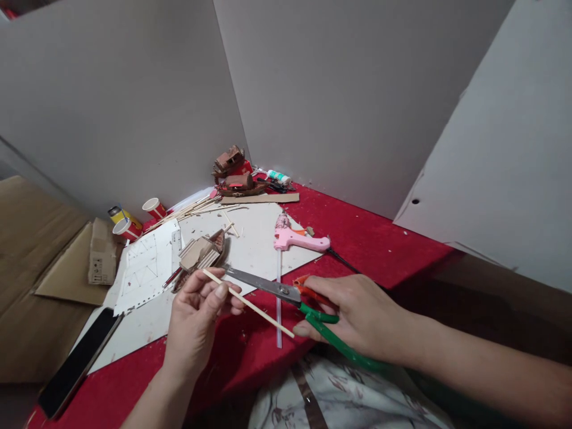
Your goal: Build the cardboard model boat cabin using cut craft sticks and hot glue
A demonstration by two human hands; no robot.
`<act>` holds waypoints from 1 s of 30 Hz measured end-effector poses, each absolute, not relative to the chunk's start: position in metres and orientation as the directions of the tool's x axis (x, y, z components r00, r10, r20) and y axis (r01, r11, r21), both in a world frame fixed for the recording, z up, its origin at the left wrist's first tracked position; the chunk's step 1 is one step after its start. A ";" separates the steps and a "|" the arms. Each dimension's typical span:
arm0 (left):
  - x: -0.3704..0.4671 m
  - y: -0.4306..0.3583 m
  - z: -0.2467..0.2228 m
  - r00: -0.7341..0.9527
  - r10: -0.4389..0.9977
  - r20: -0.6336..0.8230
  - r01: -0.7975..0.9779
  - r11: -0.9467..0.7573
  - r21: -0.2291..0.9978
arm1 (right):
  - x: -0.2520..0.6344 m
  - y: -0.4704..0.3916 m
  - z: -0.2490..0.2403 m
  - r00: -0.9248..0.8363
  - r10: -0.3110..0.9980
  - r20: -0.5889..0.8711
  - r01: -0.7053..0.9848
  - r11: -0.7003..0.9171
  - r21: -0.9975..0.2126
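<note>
Between the thumb and fingers of my left hand (196,310) is a thin pale wooden stick (261,311), slanting down to the right. My right hand (357,316) grips a pair of scissors (263,285) with green and orange handles. The scissor blades look closed and point left, just above the stick; I cannot tell whether they touch it. Behind my left hand sits a small model boat (201,251) of cardboard and thin sticks. Beyond the scissors lies a pink glue gun (299,240) with a clear glue stick (279,325) in its back end.
A sheet with drawn lines (145,265) and a black phone (80,363) lie left. Two paper cups (127,229), a bundle of sticks (192,208) and brown model boats (241,183) stand farther back. A cardboard box (40,268) is at far left; grey panels (322,89) enclose the table.
</note>
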State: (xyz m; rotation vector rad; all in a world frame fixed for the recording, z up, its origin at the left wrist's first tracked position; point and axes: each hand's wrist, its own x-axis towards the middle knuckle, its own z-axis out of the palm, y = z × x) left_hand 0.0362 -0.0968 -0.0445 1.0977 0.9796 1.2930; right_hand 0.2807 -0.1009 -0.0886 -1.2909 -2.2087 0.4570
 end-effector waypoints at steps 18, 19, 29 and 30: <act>0.034 -0.093 -0.044 -0.070 0.995 0.069 -0.263 -0.085 0.961 | 0.284 -0.101 -0.094 -0.407 0.866 0.290 0.718 0.500 -0.484; 0.034 -0.092 -0.044 -0.076 0.995 0.069 -0.260 -0.086 0.962 | 0.284 -0.100 -0.095 -0.406 0.862 0.304 0.720 0.506 -0.474; 0.034 -0.094 -0.047 -0.113 0.989 0.095 -0.224 -0.118 0.967 | 0.291 -0.100 -0.099 -0.459 0.787 0.412 0.711 0.604 -0.360; 0.034 -0.094 -0.047 -0.114 0.988 0.101 -0.221 -0.125 0.967 | 0.291 -0.100 -0.099 -0.459 0.784 0.418 0.710 0.607 -0.357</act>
